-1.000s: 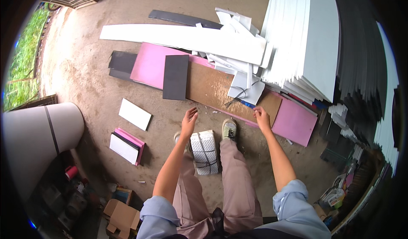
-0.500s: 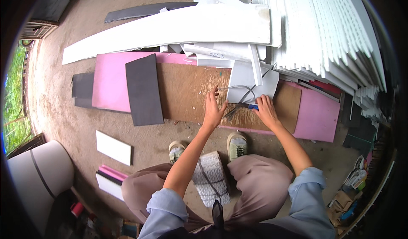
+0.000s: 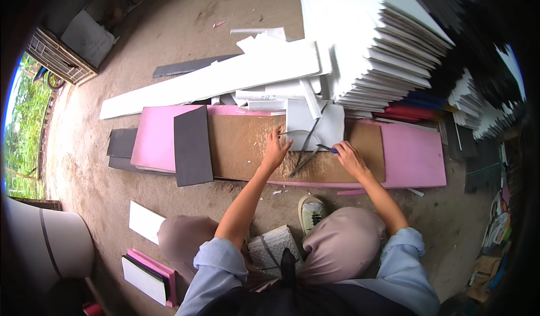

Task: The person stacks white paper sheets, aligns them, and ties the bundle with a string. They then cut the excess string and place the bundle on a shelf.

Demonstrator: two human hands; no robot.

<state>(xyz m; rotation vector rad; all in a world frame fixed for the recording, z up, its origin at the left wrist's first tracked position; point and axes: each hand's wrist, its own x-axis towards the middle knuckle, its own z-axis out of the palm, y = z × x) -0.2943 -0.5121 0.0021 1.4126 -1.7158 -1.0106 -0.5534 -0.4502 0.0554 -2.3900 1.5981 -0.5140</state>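
Note:
My left hand is over the brown board, its fingers curled at the end of a thin dark strip. The strip arcs across a pale grey-white sheet on the board. My right hand is closed around the blue handle of a knife, whose dark blade points left toward the strips at the sheet's lower edge. Another dark strip trails off that edge onto the board.
Beneath the board lies a pink foam sheet, with a dark grey piece on the left. Long white offcuts and a tall white sheet stack stand beyond. A tied white bundle sits between my legs.
The view has shifted, showing more floor at the far side. My right hand has turned the knife, and its blade now shows. The left hand keeps by the strip.

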